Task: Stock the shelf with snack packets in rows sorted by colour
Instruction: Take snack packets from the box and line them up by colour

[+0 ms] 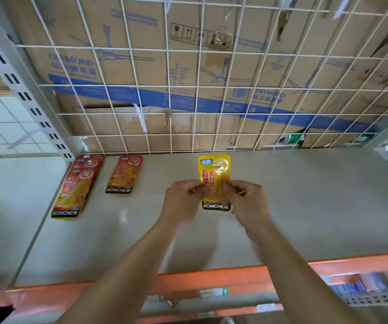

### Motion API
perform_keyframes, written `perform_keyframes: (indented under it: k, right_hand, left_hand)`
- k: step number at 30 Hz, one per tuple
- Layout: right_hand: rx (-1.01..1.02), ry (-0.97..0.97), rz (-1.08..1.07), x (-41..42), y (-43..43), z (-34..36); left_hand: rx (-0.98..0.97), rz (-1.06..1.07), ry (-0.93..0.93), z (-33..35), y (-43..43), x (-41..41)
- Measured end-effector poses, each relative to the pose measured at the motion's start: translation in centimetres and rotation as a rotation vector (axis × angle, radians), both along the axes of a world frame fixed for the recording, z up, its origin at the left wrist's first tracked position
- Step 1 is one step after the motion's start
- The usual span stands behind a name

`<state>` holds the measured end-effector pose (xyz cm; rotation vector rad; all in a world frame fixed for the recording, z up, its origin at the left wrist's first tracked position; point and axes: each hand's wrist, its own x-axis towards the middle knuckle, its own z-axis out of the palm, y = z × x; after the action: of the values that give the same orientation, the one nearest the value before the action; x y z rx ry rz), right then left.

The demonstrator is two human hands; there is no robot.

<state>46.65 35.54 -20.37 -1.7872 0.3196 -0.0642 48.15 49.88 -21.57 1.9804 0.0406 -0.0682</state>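
Observation:
A yellow snack packet [214,169] lies on the beige shelf board [305,206], near the back wire grid. My left hand [181,199] pinches its left edge and my right hand [246,199] pinches its right edge. At the shelf's left stands a row of red packets: a short overlapping stack [76,188] beside the upright post, and a single red packet [124,174] to its right. About a hand's width of bare shelf separates the red packets from the yellow one.
A white wire grid [188,90] closes the shelf's back, with cardboard boxes [141,54] behind it. A slotted metal upright [24,97] stands at the left. The orange front beam [211,279] runs below my forearms, with a lower shelf of goods [356,286] beneath.

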Motion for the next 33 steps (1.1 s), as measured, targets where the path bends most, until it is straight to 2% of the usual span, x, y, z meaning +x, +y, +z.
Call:
perform_keyframes:
  k: [4, 8, 11, 15, 23, 26, 33]
  right_hand:
    - [-0.109, 0.045, 0.06, 2.1, -3.3, -1.3]
    - [-0.171, 0.062, 0.126, 3.4, -4.7, -2.1]
    - [-0.195, 0.033, 0.193, 4.3, -4.6, -1.8]
    - [-0.259, -0.022, 0.267, 5.6, -3.4, -1.6]
    - [-0.651, -0.129, 0.417, 8.2, -0.2, -3.2]
    - [-0.74, -0.103, 0.405, 8.4, 0.6, -3.1]
    - [-0.836, -0.013, 0.401, 8.8, 0.9, -2.7]
  left_hand:
    - [-0.014, 0.105, 0.105, 0.1, -3.9, 0.8]
    - [0.111, 0.162, 0.145, -0.2, -5.5, 1.7]
    - [0.212, 0.226, 0.109, -0.7, -5.7, 2.8]
    - [0.255, 0.261, 0.029, -1.3, -4.9, 4.0]
    - [0.425, 0.219, 0.015, -2.5, -1.9, 6.0]
    - [0.483, 0.154, 0.006, -2.8, -1.0, 6.7]
    - [0.477, 0.09, -0.015, -2.6, -0.7, 7.7]
